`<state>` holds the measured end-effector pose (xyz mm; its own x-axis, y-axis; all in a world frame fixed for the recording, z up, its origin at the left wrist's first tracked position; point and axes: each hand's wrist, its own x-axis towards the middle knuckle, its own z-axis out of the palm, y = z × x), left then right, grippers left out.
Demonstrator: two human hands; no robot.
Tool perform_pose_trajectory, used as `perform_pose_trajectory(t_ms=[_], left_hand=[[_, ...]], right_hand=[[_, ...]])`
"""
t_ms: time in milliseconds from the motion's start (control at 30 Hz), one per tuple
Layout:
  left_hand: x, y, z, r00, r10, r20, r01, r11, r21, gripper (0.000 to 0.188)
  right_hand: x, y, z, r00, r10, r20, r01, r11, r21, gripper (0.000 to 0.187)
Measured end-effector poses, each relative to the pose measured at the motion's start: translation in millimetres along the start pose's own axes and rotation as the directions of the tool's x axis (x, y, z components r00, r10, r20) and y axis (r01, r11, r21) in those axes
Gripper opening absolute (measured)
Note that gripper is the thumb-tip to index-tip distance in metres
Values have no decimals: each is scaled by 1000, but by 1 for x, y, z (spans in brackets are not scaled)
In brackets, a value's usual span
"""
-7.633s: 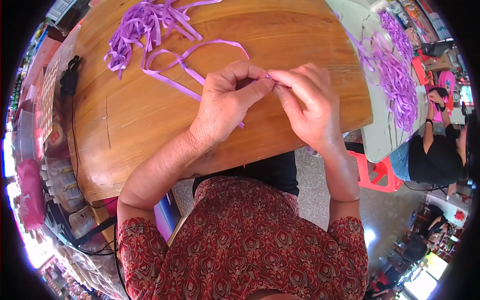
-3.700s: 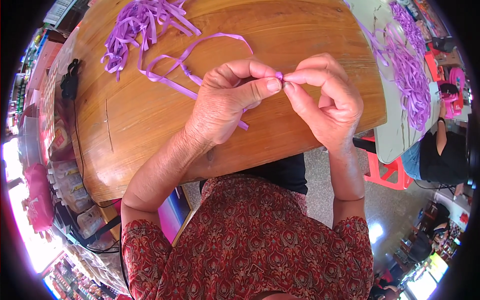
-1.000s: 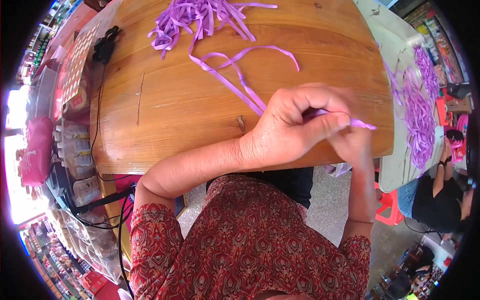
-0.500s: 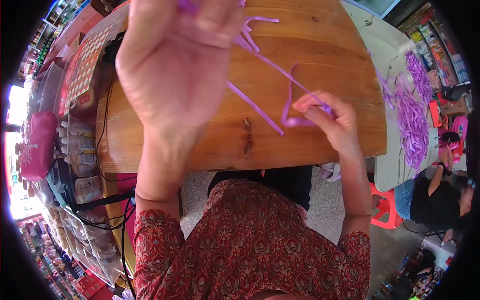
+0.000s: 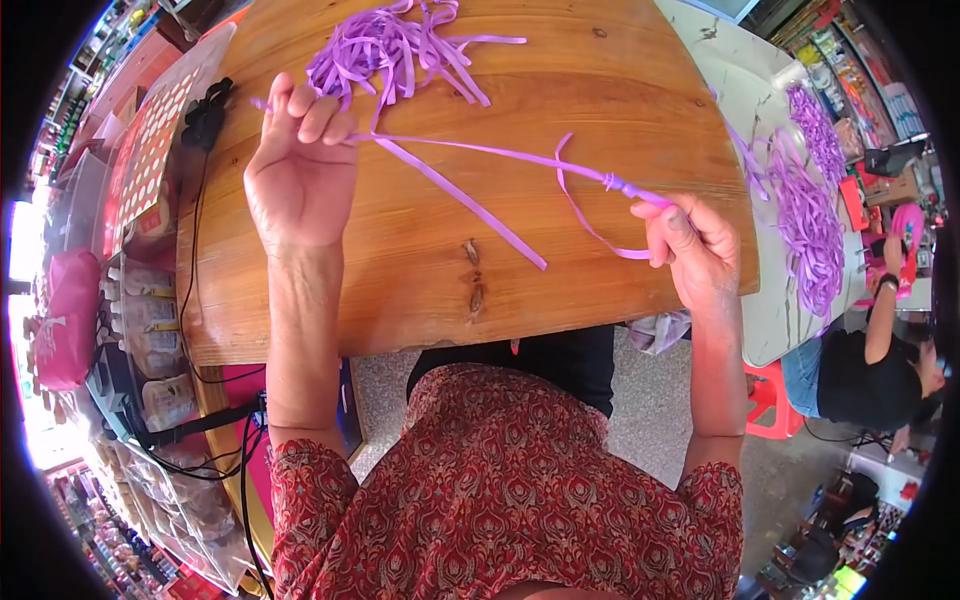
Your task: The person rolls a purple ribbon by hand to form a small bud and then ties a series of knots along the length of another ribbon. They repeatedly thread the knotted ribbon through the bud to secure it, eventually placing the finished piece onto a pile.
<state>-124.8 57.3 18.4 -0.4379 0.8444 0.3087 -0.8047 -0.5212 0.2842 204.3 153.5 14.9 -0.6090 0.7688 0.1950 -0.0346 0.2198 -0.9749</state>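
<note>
Our left hand point(image 5: 303, 185) and right hand point(image 5: 700, 245) grip a purple ribbon point(image 5: 612, 182), fingers closed. A ribbon heap point(image 5: 380, 48) lies on the table point(image 5: 390, 280).

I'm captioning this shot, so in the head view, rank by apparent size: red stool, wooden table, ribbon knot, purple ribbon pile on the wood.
1. Wooden table
2. Purple ribbon pile
3. Red stool, partly hidden
4. Ribbon knot

Red plastic stool point(image 5: 785, 415), one; pink pouch point(image 5: 68, 345), one; clear containers point(image 5: 150, 325), several (left of the wooden counter point(image 5: 390, 280)); black cord point(image 5: 207, 115), bundled near the counter's left edge.
</note>
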Motion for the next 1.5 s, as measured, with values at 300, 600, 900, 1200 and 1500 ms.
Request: perform_pose_trajectory(t_ms=[300, 600, 900, 1200, 1500], left_hand=[[-11, -9, 6, 694, 591, 411, -353, -218, 910, 27], [-55, -122, 35, 933, -250, 258, -121, 455, 882, 20], [-25, -47, 5, 990, -86, 114, -123, -103, 987, 4], [-14, -64, -16, 781, -160, 604, -509, -722, 468, 29], [-37, -159, 32, 914, -405, -19, 269, 571, 776, 18]], right_hand=[[4, 0, 13, 996, -4, 89, 26, 968, -249, 20], [15, -16, 29, 979, -202, 31, 202, 928, -314, 10], [10, 2, -26, 993, -115, -10, 106, 941, -322, 15], [11, 16, 4, 995, -29, 99, 48, 981, -190, 13], [20, 5, 10, 995, -98, -15, 97, 994, -50, 14]])
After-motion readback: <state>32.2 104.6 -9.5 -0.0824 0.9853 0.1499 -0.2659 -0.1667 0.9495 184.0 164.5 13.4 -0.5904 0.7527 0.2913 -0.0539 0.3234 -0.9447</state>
